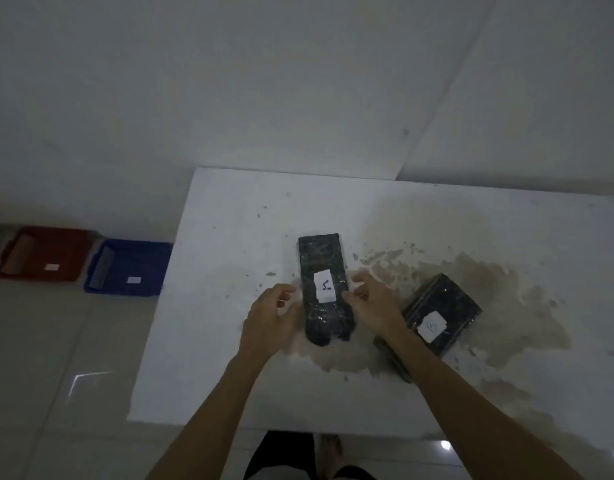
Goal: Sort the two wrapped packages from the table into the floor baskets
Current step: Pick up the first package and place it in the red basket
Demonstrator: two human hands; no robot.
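Two dark wrapped packages lie on the white table [229, 341]. The long package [321, 258] in the middle carries a white label and points away from me. My left hand [269, 317] is just left of it with fingers curled and apart, not clearly touching. My right hand [374, 303] is at its right side, fingertips against the wrapping near the label. The second package [447, 306], labelled with a letter like B, lies to the right, partly hidden by my right forearm. A red basket [38, 254] and a blue basket [132, 268] stand on the floor to the left.
The table top is stained brown on its right half. Each basket has a small white label inside. The tiled floor surrounds the table, and a white wall runs behind it. My feet show under the table's near edge.
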